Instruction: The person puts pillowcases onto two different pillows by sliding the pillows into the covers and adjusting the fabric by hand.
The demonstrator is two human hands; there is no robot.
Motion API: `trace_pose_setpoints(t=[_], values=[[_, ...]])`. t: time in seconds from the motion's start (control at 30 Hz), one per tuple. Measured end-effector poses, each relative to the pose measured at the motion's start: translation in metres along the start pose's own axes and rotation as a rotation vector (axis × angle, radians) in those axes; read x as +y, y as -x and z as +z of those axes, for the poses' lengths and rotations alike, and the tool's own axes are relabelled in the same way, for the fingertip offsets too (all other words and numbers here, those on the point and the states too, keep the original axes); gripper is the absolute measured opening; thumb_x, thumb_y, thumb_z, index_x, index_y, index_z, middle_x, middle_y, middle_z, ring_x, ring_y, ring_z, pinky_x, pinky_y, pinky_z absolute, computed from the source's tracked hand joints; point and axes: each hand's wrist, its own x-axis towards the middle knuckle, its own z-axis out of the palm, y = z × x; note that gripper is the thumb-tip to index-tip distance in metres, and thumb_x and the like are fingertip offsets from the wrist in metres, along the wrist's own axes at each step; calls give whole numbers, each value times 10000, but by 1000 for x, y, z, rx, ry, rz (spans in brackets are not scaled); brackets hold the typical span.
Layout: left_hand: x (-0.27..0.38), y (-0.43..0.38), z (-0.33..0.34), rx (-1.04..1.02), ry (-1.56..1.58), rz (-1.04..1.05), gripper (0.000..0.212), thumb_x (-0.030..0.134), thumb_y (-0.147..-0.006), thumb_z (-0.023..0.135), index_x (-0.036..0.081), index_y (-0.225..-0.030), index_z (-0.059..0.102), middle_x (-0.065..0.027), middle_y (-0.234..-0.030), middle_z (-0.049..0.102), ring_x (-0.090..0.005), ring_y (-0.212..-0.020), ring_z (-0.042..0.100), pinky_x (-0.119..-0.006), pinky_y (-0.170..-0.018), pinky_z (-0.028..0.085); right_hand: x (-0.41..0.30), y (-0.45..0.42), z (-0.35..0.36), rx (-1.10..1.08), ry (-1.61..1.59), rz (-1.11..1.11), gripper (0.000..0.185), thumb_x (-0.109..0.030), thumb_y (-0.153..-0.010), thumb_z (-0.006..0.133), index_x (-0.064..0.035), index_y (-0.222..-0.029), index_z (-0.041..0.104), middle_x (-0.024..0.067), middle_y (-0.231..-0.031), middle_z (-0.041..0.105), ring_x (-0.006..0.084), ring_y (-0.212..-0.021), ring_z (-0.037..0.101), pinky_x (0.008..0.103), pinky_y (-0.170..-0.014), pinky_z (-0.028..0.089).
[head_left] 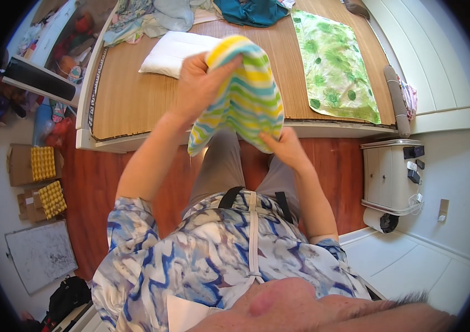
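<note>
Both hands hold a striped cloth in yellow, green, blue and white, which hangs in folds above the bed's near edge. My left hand grips it near its top, with the fingers partly hidden by the cloth. My right hand pinches its lower right edge. Behind my left hand, a white pillow lies on the bed mat. A green and white floral pillowcase or cloth is spread flat at the right of the mat.
Rumpled patterned bedding and a teal cloth lie at the far side. A grey rolled item rests by the bed's right edge. A white cabinet stands at right; yellow egg trays and cardboard are at left.
</note>
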Motion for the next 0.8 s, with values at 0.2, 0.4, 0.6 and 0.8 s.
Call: trace_pose_setpoints(t=[0.2, 0.4, 0.6, 0.8], values=[[52, -23, -18, -130, -570, 224, 212, 192, -885, 662, -16, -907, 698, 3, -783, 680, -38, -716, 593, -202, -618, 466, -62, 6, -82, 629, -170, -253, 205, -149, -904, 603, 12, -1005, 680, -32, -826, 614, 50, -762, 511, 213, -681, 414], [46, -46, -21, -115, -503, 172, 267, 257, -904, 632, -5, -919, 685, 28, -785, 644, -26, -695, 548, -196, -611, 423, -107, 16, -118, 785, -86, -421, 247, -154, -907, 597, 33, -1053, 665, 22, -885, 649, 79, -826, 559, 228, -743, 438], [35, -53, -27, -94, -405, 117, 263, 266, -905, 633, 8, -932, 682, 25, -811, 643, -26, -714, 549, -189, -630, 422, -121, 19, -126, 791, -69, -472, 262, -134, -910, 587, 55, -1081, 647, 66, -950, 668, 103, -872, 586, 240, -784, 454], [20, -56, -41, -78, -406, 76, 258, 264, -910, 629, 13, -926, 683, 17, -822, 657, -32, -717, 567, -192, -643, 437, -117, 19, -118, 772, -72, -438, 246, -112, -908, 590, 45, -1088, 649, 55, -943, 660, 96, -858, 578, 230, -770, 449]])
